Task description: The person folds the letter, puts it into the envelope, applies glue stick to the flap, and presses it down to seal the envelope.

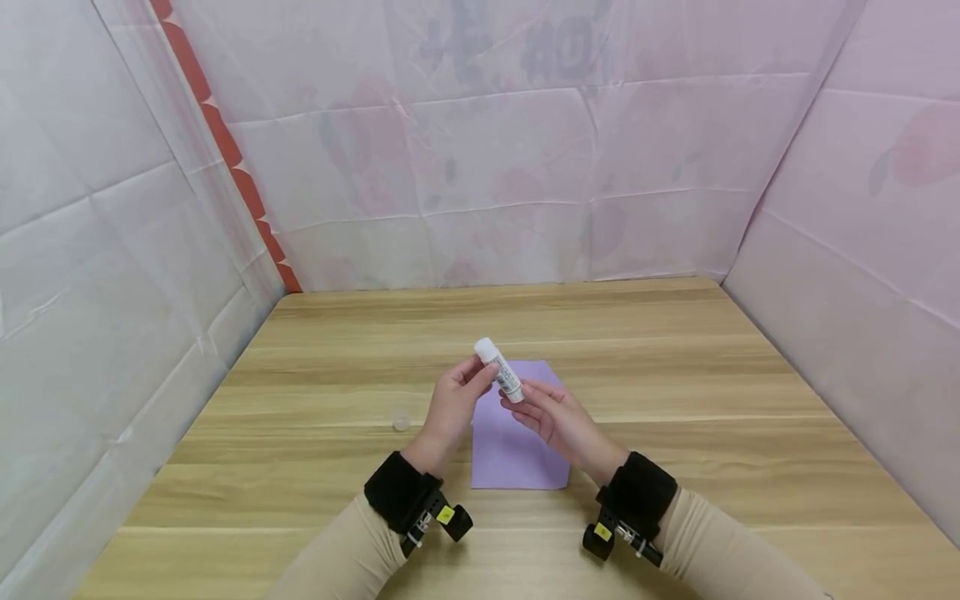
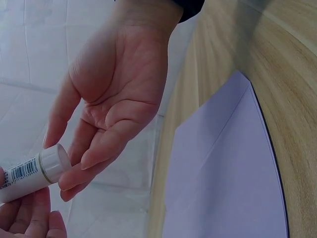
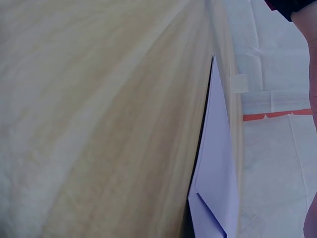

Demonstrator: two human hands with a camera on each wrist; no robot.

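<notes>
A white glue stick [image 1: 498, 367] with a barcode label is held tilted above a purple sheet of paper [image 1: 517, 454], its top pointing up and away. My left hand [image 1: 482, 379] grips the tube from the left side. My right hand [image 1: 527, 398] pinches the stick's lower end between thumb and fingers. In the left wrist view the stick's round base [image 2: 53, 161] sits at the right hand's fingers [image 2: 94, 156], with left fingertips [image 2: 30, 218] under the tube. The purple paper [image 2: 233, 173] lies flat below; in the right wrist view the paper [image 3: 216, 163] appears edge-on, and neither hand's fingers show there.
A small clear cap [image 1: 402, 421] lies on the wooden table [image 1: 675, 375] left of my hands. Pale pink sheeted walls close in the table at the back and both sides. A black band with a camera sits on each wrist.
</notes>
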